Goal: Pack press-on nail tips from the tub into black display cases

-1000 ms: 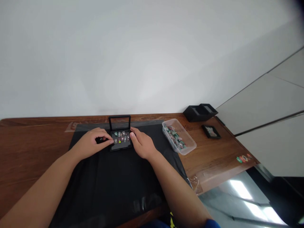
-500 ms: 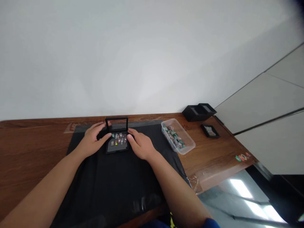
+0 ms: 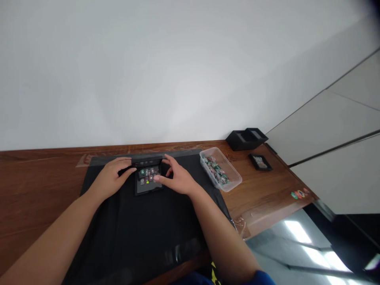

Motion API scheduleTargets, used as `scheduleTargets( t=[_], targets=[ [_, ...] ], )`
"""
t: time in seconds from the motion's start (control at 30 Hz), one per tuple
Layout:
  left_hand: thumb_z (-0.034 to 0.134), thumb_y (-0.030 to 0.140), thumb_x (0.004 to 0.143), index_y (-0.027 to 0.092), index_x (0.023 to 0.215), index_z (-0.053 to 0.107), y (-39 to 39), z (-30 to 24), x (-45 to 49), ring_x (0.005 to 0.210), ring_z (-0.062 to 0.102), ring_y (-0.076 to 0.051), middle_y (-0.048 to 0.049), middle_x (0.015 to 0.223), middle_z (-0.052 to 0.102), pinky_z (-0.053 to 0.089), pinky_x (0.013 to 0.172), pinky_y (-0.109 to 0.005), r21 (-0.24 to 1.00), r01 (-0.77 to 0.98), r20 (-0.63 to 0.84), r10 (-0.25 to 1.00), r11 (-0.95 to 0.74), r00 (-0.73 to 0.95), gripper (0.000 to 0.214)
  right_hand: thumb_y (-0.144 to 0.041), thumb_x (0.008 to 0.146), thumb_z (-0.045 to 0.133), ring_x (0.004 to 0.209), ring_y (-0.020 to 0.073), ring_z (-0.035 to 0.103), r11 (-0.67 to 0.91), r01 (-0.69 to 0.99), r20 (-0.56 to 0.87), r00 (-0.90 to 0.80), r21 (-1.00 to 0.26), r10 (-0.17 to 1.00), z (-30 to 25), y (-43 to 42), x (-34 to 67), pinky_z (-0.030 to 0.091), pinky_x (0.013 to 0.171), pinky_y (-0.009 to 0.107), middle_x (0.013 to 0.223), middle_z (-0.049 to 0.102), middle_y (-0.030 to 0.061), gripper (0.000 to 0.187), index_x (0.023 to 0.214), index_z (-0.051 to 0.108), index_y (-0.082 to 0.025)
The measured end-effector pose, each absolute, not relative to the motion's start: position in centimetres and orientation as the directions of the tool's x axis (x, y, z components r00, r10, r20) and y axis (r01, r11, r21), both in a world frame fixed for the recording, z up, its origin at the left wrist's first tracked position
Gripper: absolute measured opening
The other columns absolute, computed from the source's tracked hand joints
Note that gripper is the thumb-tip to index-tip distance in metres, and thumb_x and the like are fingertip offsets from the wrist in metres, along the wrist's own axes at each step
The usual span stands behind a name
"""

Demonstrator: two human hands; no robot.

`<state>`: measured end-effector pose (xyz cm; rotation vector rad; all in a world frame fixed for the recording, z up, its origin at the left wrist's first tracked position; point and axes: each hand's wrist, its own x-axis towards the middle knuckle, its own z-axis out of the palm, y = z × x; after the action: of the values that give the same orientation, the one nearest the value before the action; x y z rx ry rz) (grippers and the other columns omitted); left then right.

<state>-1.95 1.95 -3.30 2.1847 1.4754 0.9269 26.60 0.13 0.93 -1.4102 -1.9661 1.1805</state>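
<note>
On a black mat [image 3: 154,229] lies a small black hinged case [image 3: 148,190], its framed lid [image 3: 146,162] tilted down lower over the base. Several small shiny pieces with symbols [image 3: 148,176] sit inside, a bright yellow-green spot among them. At the left side, my left hand [image 3: 114,174] grips the lid's edge, fingers behind it and thumb in front. My right hand [image 3: 179,179] curls around the right side, its fingers at the lid's corner and its thumb over the pieces, partly hiding them.
A clear plastic tub [image 3: 227,170] of small wrapped pieces stands right of the mat. Beyond it are black open boxes [image 3: 246,139] and a small black tray [image 3: 260,162]. Round coloured stickers [image 3: 299,194] lie near the table's right edge. A white wall [image 3: 148,79] rises behind.
The case's lid has swung down from nearly upright towards the base. My right thumb has moved inward over the pieces, and my right fingers have shifted up to the lid's corner.
</note>
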Motion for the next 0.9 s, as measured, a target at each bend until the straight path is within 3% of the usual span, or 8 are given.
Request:
scheduleTargets(
  t=[0.13,0.23,0.33,0.47,0.6,0.7,0.83,0.9],
  targets=[
    [0.050,0.056,0.094,0.025,0.092,0.082,2.2,-3.7,-2.4,0.116,0.068,-0.034,-0.0098,0.110,0.080,0.048,0.109,-0.051,0.612,0.658,0.291,0.898,-0.439,0.329,0.045,-0.070,0.082,0.070,0.113,0.0236,0.063,0.143,0.358,-0.026,-0.428,-0.923,0.904,0.7,0.4,26.8,0.051,0.098,0.041,0.159,0.046,0.0139,0.098,0.161,0.031,-0.028],
    [0.052,0.055,0.092,0.028,0.101,0.083,2.0,-3.4,-2.2,0.123,0.064,-0.034,-0.0070,0.117,0.079,0.044,0.114,-0.054,0.652,0.628,0.232,0.901,-0.424,0.367,0.041,-0.070,0.100,0.038,0.128,0.0245,0.057,0.195,0.290,0.053,-0.436,-0.937,0.899,0.8,0.3,26.1,0.047,0.106,0.043,0.154,0.051,0.0077,0.067,0.154,0.047,-0.030],
    [0.054,0.060,0.092,0.027,0.118,0.078,1.4,-2.6,-1.8,0.131,0.059,-0.035,-0.0084,0.127,0.075,0.037,0.119,-0.055,0.763,0.571,0.161,0.945,-0.302,0.285,0.049,-0.066,0.105,0.021,0.141,0.0242,0.048,0.243,0.286,0.114,-0.403,-0.927,0.908,0.7,0.1,25.4,0.041,0.114,0.045,0.150,0.056,0.0054,0.065,0.138,0.065,-0.030],
    [0.036,0.064,0.101,0.027,0.151,0.053,0.5,-2.2,-1.5,0.147,0.043,-0.033,-0.0076,0.156,0.053,0.031,0.124,-0.052,0.871,0.403,0.109,0.911,-0.280,0.397,0.064,-0.063,0.105,0.030,0.142,0.0224,0.047,0.393,0.268,0.270,-0.399,-0.880,0.876,0.7,-0.2,25.1,0.033,0.121,0.045,0.145,0.060,0.0068,0.060,0.115,0.077,-0.026],
    [0.050,0.075,0.090,0.035,0.161,0.031,0.0,-3.2,-1.4,0.157,0.017,-0.040,-0.0046,0.169,0.031,0.018,0.124,-0.064,0.689,0.608,0.033,0.856,-0.394,0.516,0.083,-0.051,0.105,0.045,0.141,0.0229,0.050,0.494,0.209,0.355,-0.472,-0.844,0.807,1.4,-0.8,25.1,0.035,0.120,0.045,0.149,0.057,0.0062,0.043,0.101,0.080,-0.026],
    [0.053,0.077,0.088,0.035,0.164,0.022,-0.4,-3.7,-1.1,0.158,0.011,-0.040,-0.0054,0.171,0.026,0.009,0.125,-0.066,0.609,0.644,-0.009,0.808,-0.463,0.590,0.092,-0.043,0.098,0.062,0.143,0.0236,0.048,0.479,0.204,0.317,-0.527,-0.854,0.788,2.1,-0.9,25.6,0.033,0.121,0.045,0.150,0.057,0.0073,0.026,0.113,0.076,-0.027],
    [0.057,0.081,0.082,0.032,0.165,0.009,-1.1,-3.6,-0.5,0.158,0.003,-0.042,-0.0077,0.172,0.017,0.002,0.124,-0.070,0.554,0.661,-0.029,0.781,-0.506,0.623,0.108,-0.042,0.086,0.078,0.148,0.0237,0.042,0.464,0.169,0.267,-0.630,-0.869,0.729,2.7,-0.3,27.2,0.029,0.124,0.046,0.156,0.051,0.0096,0.059,0.141,0.059,-0.030],
    [0.062,0.082,0.078,0.033,0.165,0.006,-1.3,-3.4,-0.2,0.158,0.001,-0.043,-0.0078,0.172,0.015,-0.001,0.123,-0.071,0.523,0.674,-0.041,0.774,-0.522,0.631,0.115,-0.045,0.077,0.085,0.154,0.0264,0.031,0.437,0.239,0.145,-0.717,-0.867,0.681,2.7,0.0,27.9,0.023,0.126,0.049,0.162,0.042,0.0110,0.084,0.152,0.048,-0.030]
  ],
)
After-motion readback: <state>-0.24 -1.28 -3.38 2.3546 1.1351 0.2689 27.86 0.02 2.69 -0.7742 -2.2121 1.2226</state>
